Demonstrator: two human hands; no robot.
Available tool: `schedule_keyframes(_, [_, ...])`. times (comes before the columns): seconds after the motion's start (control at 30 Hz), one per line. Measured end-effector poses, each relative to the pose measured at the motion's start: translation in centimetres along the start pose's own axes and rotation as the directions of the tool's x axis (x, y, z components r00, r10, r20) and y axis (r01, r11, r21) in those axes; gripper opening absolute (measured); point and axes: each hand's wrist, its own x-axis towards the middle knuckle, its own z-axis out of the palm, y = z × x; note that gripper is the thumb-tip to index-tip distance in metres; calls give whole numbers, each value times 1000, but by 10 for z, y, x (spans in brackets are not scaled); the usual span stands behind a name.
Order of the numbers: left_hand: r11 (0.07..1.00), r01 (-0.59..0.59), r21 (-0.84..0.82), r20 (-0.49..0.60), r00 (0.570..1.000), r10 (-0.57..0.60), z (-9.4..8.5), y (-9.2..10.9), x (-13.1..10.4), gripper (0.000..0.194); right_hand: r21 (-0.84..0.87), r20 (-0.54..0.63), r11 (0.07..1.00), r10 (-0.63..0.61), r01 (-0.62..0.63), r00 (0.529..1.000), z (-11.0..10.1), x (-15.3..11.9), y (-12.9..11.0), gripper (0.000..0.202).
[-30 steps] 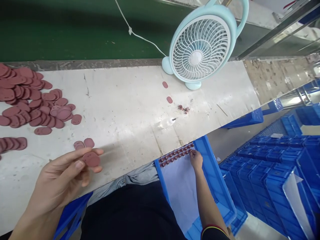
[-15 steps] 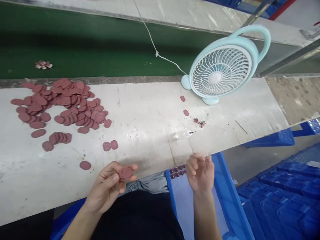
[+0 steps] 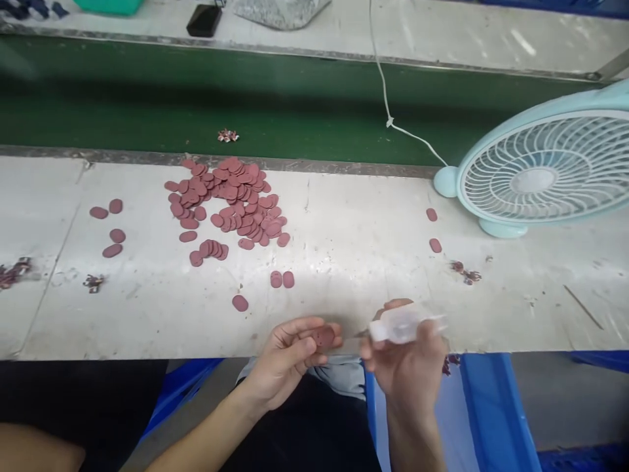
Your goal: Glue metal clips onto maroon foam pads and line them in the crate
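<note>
Between its thumb and fingers, my left hand point(image 3: 289, 357) holds a reddish-brown oval disc point(image 3: 324, 337) just above the table's front edge. My right hand point(image 3: 410, 367) grips a small translucent bottle point(image 3: 400, 324), whose thin dark tip points left toward the disc without touching it. Two discs point(image 3: 282, 279) lie side by side on the white table beyond my left hand, and a single disc point(image 3: 240, 303) is a little to their left. Farther back spreads a large pile of the same discs point(image 3: 240, 196).
A light blue fan point(image 3: 535, 177) stands at the right, its white cord running back. Two discs and small dark red pieces point(image 3: 466, 273) lie near it. A blue tray point(image 3: 496, 406) is below the table edge. At the lower left, another person's arm point(image 3: 39, 449) shows.
My right hand has taken hold of the bottle that lay on the table and brought it near the disc. The view has swung left, showing more discs and pieces at the left.
</note>
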Motion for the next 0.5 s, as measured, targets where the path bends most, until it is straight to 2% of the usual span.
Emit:
schedule_keyframes(0.1, [999,-13,-36,-11,1000,13,4,0,0,24,-256,-74,958,-152,129,986,22,-18,13,29])
schedule_keyframes(0.23, [998,-26,-54,-24,999,24,6,2,-2,23,-424,-73,863,-334,274,940,25,-21,24,22])
schedule_keyframes(0.37, [999,-20,-50,-21,1000,19,5,3,-3,23,-506,-76,808,-389,301,918,23,-22,25,22])
schedule_keyframes(0.5, [998,-27,-63,-12,1000,26,6,3,-4,22,-547,-56,781,-392,300,918,25,-25,24,22])
